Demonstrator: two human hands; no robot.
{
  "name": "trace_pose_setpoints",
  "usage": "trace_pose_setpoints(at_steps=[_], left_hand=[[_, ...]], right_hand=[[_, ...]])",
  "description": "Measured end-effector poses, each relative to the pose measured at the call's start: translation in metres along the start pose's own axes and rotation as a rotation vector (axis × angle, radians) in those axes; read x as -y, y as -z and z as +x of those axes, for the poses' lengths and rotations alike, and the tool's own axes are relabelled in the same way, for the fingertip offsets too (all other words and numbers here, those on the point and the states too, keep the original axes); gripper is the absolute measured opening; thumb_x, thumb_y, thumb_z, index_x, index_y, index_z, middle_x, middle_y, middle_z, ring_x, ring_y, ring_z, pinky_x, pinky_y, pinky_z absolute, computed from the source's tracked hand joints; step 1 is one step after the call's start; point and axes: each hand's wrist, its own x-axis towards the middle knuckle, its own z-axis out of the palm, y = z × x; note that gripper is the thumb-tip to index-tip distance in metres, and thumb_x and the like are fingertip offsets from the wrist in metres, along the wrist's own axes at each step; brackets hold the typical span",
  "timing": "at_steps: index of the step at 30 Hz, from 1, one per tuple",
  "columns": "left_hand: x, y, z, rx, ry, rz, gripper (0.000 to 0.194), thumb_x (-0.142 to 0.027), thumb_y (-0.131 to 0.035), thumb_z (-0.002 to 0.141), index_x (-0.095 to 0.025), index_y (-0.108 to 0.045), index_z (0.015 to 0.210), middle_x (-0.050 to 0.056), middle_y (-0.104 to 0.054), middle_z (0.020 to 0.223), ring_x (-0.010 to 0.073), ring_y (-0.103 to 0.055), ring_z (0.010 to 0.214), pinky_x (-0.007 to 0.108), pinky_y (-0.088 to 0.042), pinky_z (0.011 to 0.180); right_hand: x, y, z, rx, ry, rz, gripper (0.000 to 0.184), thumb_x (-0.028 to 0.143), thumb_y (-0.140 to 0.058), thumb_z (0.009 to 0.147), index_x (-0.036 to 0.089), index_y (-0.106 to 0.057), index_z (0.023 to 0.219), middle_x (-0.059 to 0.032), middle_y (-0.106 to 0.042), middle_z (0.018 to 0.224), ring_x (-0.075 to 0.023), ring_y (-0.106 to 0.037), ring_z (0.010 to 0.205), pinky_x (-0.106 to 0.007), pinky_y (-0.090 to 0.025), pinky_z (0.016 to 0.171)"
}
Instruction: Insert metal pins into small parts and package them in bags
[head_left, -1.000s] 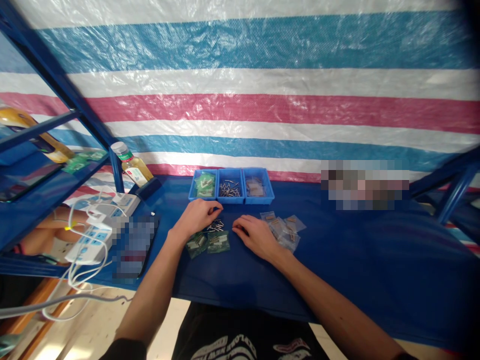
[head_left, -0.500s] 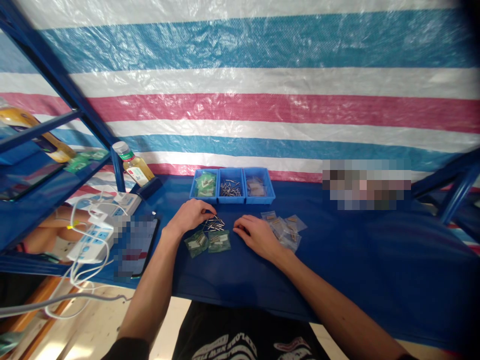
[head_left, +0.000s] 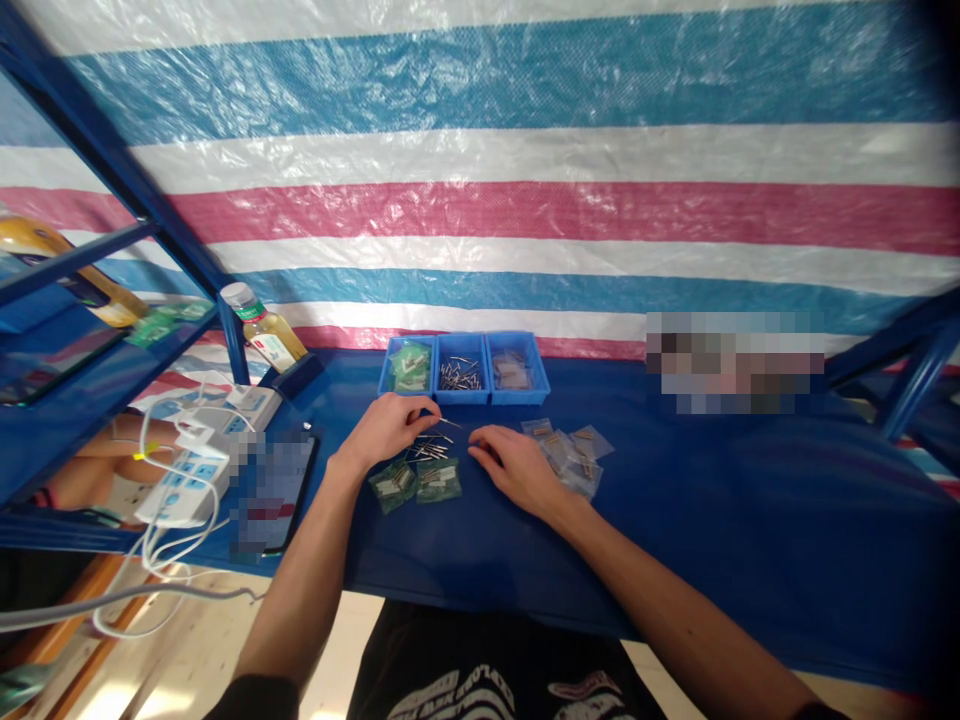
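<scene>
My left hand [head_left: 396, 425] is closed in a pinch on a thin metal rod [head_left: 451, 423], which points right from the fingertips. Below it lies a loose pile of similar metal rods [head_left: 430, 450]. Two small green plastic packets [head_left: 438, 481] with metal pieces inside lie in front of the pile. My right hand [head_left: 514, 468] rests on the table, loosely curled, thumb apart from the fingers and nothing visible between them. Just right of it are several clear zip bags [head_left: 574, 452] holding small brownish pieces, partly hidden by that hand.
Three joined blue bins stand behind: green packets [head_left: 411, 368], metal rods [head_left: 460, 376] and clear bags [head_left: 511, 371]. Leftward are a phone [head_left: 276, 495], power strips [head_left: 184, 480] with white cables, and a bottle [head_left: 264, 328]. A striped tarp [head_left: 480, 210] hangs behind the blue table [head_left: 712, 530].
My left hand has risen slightly away from the pile, with one rod now pinched and lifted clear. The right hand has barely moved; its thumb and fingers look a little further apart.
</scene>
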Motion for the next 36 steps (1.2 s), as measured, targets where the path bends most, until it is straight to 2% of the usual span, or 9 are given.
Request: trace_pose_setpoints(at_steps=[4,10,15,27,36], left_hand=[[-0.015,-0.006,0.002,0.011,-0.043,-0.025,0.025,-0.041,-0.060,0.097,-0.024,-0.077,0.098,-0.004,-0.051,0.053,0.0122,-0.047,0.049,0.025,-0.030,0.054],[-0.030,-0.013,0.005,0.010,-0.106,-0.026,0.025,-0.040,-0.059,0.098,-0.022,-0.077,0.100,-0.003,-0.053,0.056,0.0124,-0.048,0.050,0.025,-0.032,0.054],[-0.031,-0.014,0.004,0.016,-0.104,0.000,0.023,-0.036,-0.059,0.099,-0.022,-0.076,0.105,-0.002,-0.056,0.057,0.0133,-0.052,0.054,0.024,-0.037,0.058],[-0.032,-0.018,0.004,-0.005,-0.163,-0.041,0.022,-0.030,-0.061,0.097,-0.022,-0.078,0.110,0.001,-0.068,0.067,0.0135,-0.059,0.060,0.023,-0.043,0.062],[-0.033,-0.021,0.004,-0.010,-0.305,-0.015,0.017,-0.028,-0.064,0.097,-0.020,-0.078,0.102,0.003,-0.068,0.076,0.0136,-0.061,0.068,0.024,-0.044,0.067]], right_hand=[[0.000,-0.001,-0.001,-0.048,-0.031,0.042,0.013,0.029,-0.055,0.103,0.025,-0.063,0.112,-0.0024,-0.072,0.096,-0.0203,-0.067,0.086,-0.030,-0.048,0.079],[-0.003,0.002,0.000,-0.126,-0.100,0.008,0.011,0.031,-0.056,0.102,0.025,-0.064,0.106,-0.0023,-0.071,0.092,-0.0214,-0.067,0.083,-0.031,-0.047,0.076],[-0.002,0.005,0.000,-0.132,-0.060,-0.003,0.016,0.029,-0.053,0.103,0.025,-0.067,0.097,-0.0027,-0.070,0.093,-0.0210,-0.066,0.084,-0.031,-0.046,0.077],[0.003,0.007,-0.002,-0.184,-0.028,0.030,0.022,0.035,-0.050,0.105,0.024,-0.066,0.095,-0.0034,-0.066,0.084,-0.0202,-0.063,0.077,-0.030,-0.047,0.075],[0.004,0.007,-0.003,-0.271,0.033,0.058,0.025,0.036,-0.056,0.104,0.022,-0.066,0.086,-0.0016,-0.064,0.076,-0.0172,-0.059,0.068,-0.029,-0.044,0.066]])
